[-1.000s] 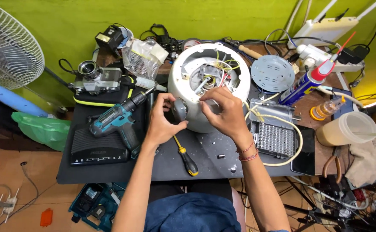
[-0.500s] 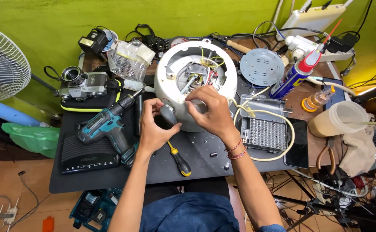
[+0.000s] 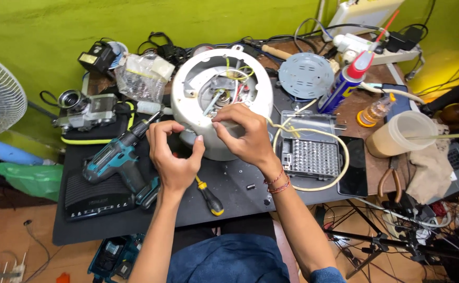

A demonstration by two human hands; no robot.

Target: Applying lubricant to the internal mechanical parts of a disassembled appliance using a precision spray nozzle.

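Resting mid-tabletop [image 3: 229, 188], white round appliance housing [image 3: 221, 102], open side up, unmoved since the earlier views. Right hand [image 3: 245, 136] unchanged, pinching the near rim. Left hand [image 3: 174, 157] now curled at the lower wall; grip contents not discernible. Cordless drill [image 3: 116, 157] just left; screwdriver [image 3: 208, 196] near.
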